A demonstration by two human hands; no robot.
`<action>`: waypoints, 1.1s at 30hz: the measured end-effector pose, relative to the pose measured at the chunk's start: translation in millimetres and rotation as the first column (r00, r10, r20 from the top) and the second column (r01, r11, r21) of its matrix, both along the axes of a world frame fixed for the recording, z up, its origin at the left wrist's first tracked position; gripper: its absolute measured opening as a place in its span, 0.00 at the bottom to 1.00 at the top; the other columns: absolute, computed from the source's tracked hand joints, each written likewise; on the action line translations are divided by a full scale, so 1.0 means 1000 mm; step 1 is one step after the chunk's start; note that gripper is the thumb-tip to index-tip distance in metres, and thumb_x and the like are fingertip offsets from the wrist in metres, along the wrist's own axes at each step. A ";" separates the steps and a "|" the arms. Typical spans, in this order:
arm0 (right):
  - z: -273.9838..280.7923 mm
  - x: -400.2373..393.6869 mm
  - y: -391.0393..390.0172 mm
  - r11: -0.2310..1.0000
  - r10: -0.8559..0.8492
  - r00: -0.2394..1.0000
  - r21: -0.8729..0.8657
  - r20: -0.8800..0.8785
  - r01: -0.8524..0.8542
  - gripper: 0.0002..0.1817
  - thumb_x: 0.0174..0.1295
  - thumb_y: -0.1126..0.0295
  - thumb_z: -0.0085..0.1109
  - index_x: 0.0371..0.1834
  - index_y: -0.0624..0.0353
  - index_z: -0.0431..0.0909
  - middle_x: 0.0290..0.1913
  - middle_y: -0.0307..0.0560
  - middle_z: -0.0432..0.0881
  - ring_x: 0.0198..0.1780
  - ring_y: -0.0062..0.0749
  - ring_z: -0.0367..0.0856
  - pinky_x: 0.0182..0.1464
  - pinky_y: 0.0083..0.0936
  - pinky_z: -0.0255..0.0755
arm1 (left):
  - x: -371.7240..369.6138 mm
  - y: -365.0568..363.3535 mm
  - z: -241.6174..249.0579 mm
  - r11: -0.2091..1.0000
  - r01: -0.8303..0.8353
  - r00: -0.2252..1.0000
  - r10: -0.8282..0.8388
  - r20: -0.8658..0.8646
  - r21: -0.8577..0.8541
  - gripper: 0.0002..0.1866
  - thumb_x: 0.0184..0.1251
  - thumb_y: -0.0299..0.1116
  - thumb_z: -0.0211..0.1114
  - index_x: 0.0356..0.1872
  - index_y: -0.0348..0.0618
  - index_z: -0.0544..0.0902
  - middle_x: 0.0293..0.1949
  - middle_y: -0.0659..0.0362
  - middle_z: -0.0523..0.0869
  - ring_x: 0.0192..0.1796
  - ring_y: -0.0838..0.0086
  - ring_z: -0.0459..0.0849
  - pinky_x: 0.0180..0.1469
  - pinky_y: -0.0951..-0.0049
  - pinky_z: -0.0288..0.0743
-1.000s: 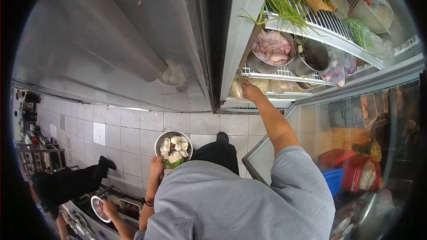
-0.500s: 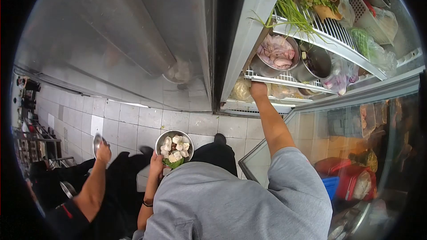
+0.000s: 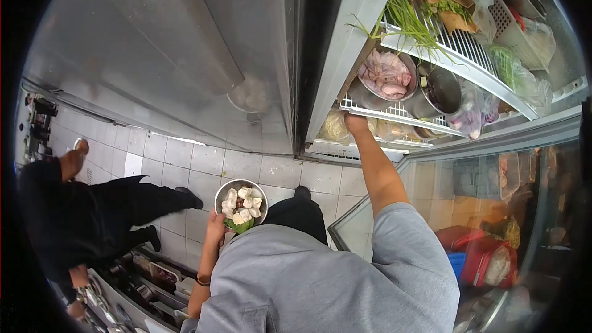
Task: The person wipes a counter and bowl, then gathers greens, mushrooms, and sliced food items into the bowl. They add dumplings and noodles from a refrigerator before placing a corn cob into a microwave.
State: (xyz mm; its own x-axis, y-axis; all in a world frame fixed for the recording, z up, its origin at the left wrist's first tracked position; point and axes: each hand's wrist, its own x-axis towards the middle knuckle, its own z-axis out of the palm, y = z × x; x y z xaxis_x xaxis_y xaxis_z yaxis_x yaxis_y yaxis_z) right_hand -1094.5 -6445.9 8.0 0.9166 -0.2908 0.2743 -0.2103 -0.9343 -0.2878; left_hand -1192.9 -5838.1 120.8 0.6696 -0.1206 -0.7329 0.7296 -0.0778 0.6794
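Observation:
A round metal bowl (image 3: 264,213) with white chunks and green leaves in it is gripped at its left rim by my left hand (image 3: 216,228). On the right, my right hand (image 3: 356,124) reaches into the open fridge just below the middle shelf (image 3: 394,115); its fingers are hidden. Plastic bags of food (image 3: 333,128) lie beside that hand on the lower level. Above it, on the middle shelf, stand a metal pot of raw meat (image 3: 383,75) and a second metal pot (image 3: 441,90).
Green stalks (image 3: 408,24) hang over the upper shelf, near a white basket (image 3: 521,37). The glass door (image 3: 361,225) stands open at right. A co-worker in black (image 3: 92,209) is at left, beside a counter with containers (image 3: 163,280). Steel panels (image 3: 154,43) rise at upper left.
The co-worker at left has moved further left, and the counter with containers has come into sight. My two hands have hardly moved.

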 end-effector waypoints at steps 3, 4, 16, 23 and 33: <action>-0.006 -0.004 -0.004 0.993 0.071 0.997 -0.089 -0.034 -0.073 0.15 0.59 0.68 0.57 0.50 0.55 0.79 0.47 0.58 0.81 0.55 0.52 0.78 0.59 0.47 0.71 | -0.005 0.002 -0.003 1.000 -0.012 1.000 0.012 -0.015 -0.011 0.27 0.67 0.28 0.49 0.69 0.48 0.67 0.54 0.53 0.83 0.43 0.66 0.87 0.25 0.67 0.87; -0.011 -0.005 -0.009 0.993 0.075 0.997 -0.088 -0.035 -0.078 0.15 0.59 0.68 0.57 0.50 0.55 0.79 0.47 0.58 0.81 0.55 0.52 0.78 0.59 0.47 0.71 | -0.007 0.002 -0.003 1.000 -0.011 1.000 0.011 -0.006 -0.017 0.27 0.67 0.28 0.50 0.69 0.48 0.67 0.54 0.53 0.83 0.42 0.67 0.87 0.25 0.68 0.87; 0.038 -0.001 -0.015 0.965 0.264 0.833 0.141 -0.486 -0.223 0.17 0.49 0.69 0.68 0.46 0.49 0.84 0.51 0.45 0.83 0.59 0.42 0.78 0.64 0.39 0.70 | -0.026 -0.006 -0.011 0.999 -0.049 0.998 0.049 -0.035 0.008 0.28 0.66 0.27 0.49 0.70 0.46 0.66 0.53 0.52 0.83 0.42 0.67 0.87 0.26 0.68 0.87; 0.047 0.001 -0.025 0.969 0.243 0.715 0.132 -0.655 -0.209 0.16 0.49 0.71 0.65 0.44 0.43 0.85 0.49 0.42 0.85 0.56 0.39 0.81 0.60 0.40 0.72 | -0.039 -0.013 -0.017 0.999 -0.048 0.999 0.048 -0.018 -0.010 0.28 0.67 0.27 0.48 0.70 0.45 0.67 0.54 0.51 0.83 0.42 0.68 0.87 0.26 0.69 0.87; 0.056 0.005 -0.008 0.888 0.200 0.553 -0.089 -0.809 -0.452 0.18 0.57 0.61 0.62 0.51 0.49 0.83 0.57 0.51 0.82 0.63 0.49 0.76 0.67 0.43 0.67 | -0.067 -0.010 -0.018 0.996 -0.089 0.996 0.089 0.010 -0.025 0.28 0.68 0.28 0.48 0.72 0.47 0.65 0.53 0.51 0.83 0.40 0.66 0.87 0.26 0.67 0.87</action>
